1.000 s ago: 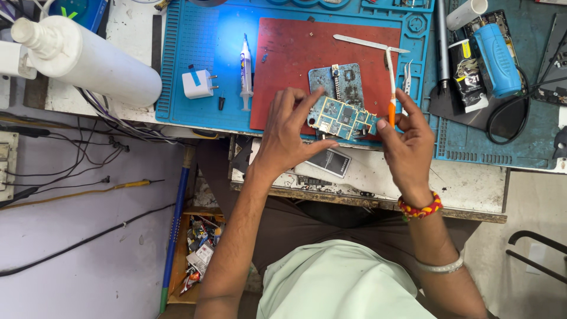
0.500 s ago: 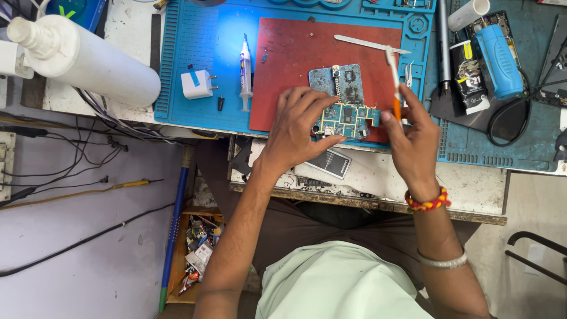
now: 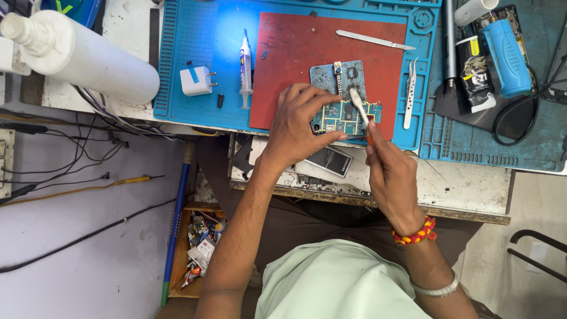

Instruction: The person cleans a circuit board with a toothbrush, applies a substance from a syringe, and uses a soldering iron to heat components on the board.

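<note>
a: why is the left hand point(image 3: 298, 121) clamped on the circuit board point(image 3: 345, 115)?
b: to pin it on the red mat point(image 3: 289, 65) while the right hand point(image 3: 390, 171) pinches a brush point(image 3: 359, 106) (bristles down on it)

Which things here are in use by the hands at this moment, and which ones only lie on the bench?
In use:
- left hand holding the circuit board
- right hand holding a small brush on the board
- red mat under the board

Lying about:
- tweezers
- metal spatula
- white plug adapter
- syringe tube
- white bottle
</note>
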